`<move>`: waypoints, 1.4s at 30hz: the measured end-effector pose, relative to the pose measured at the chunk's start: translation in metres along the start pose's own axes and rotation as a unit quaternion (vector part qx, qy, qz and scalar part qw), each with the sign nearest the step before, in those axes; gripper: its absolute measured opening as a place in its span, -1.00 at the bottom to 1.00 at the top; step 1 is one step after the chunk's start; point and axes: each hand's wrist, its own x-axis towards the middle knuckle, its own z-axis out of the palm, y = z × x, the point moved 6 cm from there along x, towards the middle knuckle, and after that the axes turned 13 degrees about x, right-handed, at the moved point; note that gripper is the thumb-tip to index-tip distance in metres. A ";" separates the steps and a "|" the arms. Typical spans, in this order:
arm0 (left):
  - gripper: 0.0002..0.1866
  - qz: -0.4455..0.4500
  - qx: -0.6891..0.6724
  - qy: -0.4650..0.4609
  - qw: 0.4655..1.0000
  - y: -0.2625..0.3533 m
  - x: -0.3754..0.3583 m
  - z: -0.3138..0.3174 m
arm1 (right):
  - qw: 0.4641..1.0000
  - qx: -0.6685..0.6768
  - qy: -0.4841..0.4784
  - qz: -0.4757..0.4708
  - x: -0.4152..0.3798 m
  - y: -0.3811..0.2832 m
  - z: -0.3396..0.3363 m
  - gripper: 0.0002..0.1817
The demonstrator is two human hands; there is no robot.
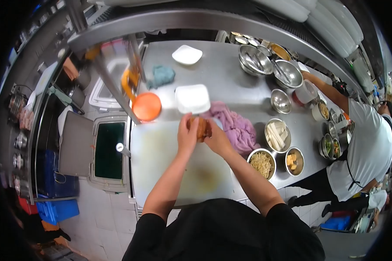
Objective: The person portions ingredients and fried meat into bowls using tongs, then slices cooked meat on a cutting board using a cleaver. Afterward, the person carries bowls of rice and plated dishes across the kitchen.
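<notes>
Over the far edge of a white cutting board [161,174], both my hands are closed around an orange-brown piece of food [201,129], whose exact kind I cannot make out. My left hand [188,132] grips its left side, and my right hand [216,138] holds its right side. Just beyond them sits a white square dish [192,98]. A crumpled purple cloth [233,127] lies beside my right hand. Brownish stains mark the board's near right part.
Metal bowls of bean sprouts [261,164], white strips [277,135] and yellow cubes [294,162] stand on the right. An orange round lid or container [147,107] and a blue-green cloth [161,76] are at left. A co-worker [361,139] reaches over the counter's right side.
</notes>
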 end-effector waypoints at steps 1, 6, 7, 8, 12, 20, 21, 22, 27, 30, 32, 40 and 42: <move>-0.60 0.005 -0.001 0.001 1.000 0.003 0.018 0.000 | 0.999 0.028 -0.025 0.011 0.020 -0.014 -0.001 -0.21; -0.52 -0.019 0.212 -0.027 0.977 0.014 0.119 0.017 | 0.993 -0.081 0.035 -0.078 0.127 -0.005 -0.006 -0.25; -0.53 0.090 0.328 0.071 0.938 -0.014 0.140 0.027 | 0.994 -0.103 0.014 -0.022 0.145 0.002 -0.004 -0.26; -0.51 0.037 0.390 0.042 0.919 -0.021 0.148 0.031 | 0.991 -0.125 -0.008 0.034 0.162 0.017 -0.002 -0.27; -0.48 -0.007 0.476 -0.035 0.879 -0.047 0.173 0.049 | 0.979 -0.184 -0.047 0.075 0.194 0.044 0.008 -0.31; -0.48 0.105 0.450 -0.023 0.886 -0.026 0.173 0.069 | 0.979 -0.198 0.012 -0.034 0.187 0.049 -0.018 -0.17; -0.49 0.150 0.439 0.019 0.885 -0.040 0.176 0.067 | 0.981 -0.186 0.023 -0.049 0.179 0.043 -0.028 -0.22; -0.49 0.147 0.441 0.054 0.884 -0.037 0.174 0.063 | 0.982 -0.174 0.034 -0.065 0.170 0.038 -0.040 -0.26; -0.38 0.036 0.233 0.066 0.970 0.011 0.133 0.047 | 0.991 -0.111 0.024 -0.076 0.058 0.004 -0.153 -0.53; -0.33 -0.029 0.194 0.003 0.981 0.039 0.098 0.067 | 0.995 -0.072 0.015 -0.063 -0.006 0.030 -0.253 -0.75; -0.52 0.009 0.335 -0.057 0.940 0.063 0.072 0.101 | 0.995 -0.038 0.057 -0.070 -0.040 0.089 -0.335 -0.72; -0.43 0.037 0.194 -0.219 0.955 0.143 -0.077 0.338 | 0.875 -0.194 0.417 0.153 -0.087 0.361 -0.882 -0.65; -0.44 0.014 0.178 -0.273 0.945 0.174 -0.111 0.410 | 0.861 -0.069 0.428 0.267 -0.080 0.386 -0.951 -0.69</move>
